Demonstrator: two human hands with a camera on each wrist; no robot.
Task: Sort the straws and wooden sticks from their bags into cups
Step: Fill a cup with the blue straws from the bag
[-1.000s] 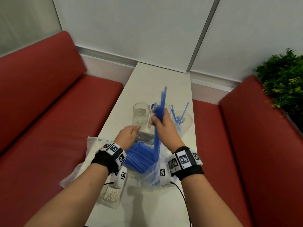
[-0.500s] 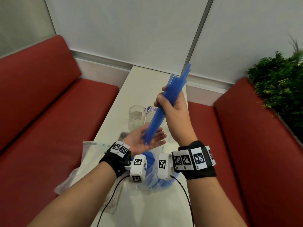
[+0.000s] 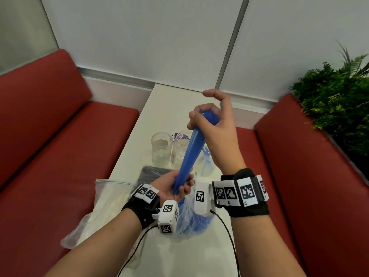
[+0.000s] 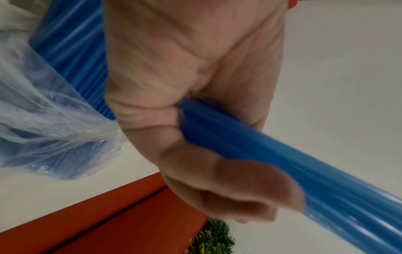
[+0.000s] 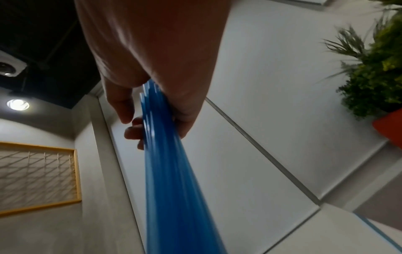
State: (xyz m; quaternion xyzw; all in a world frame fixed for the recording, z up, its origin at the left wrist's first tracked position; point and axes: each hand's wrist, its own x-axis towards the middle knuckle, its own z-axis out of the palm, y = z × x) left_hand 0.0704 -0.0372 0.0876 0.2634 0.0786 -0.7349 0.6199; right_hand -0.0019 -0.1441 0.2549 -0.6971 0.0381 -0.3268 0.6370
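Both hands grip a bundle of blue straws (image 3: 191, 151), right hand (image 3: 214, 128) high, left hand (image 3: 175, 186) low; squaring the ends should ease cup (image 3: 161, 149) entry.

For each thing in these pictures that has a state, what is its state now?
bundle of blue straws: lifted, tilted, gripped at both ends
right hand: grips the bundle's top end
left hand: holds its bottom end
left clear cup: upright, no straws
straw bag: on the table, straws inside
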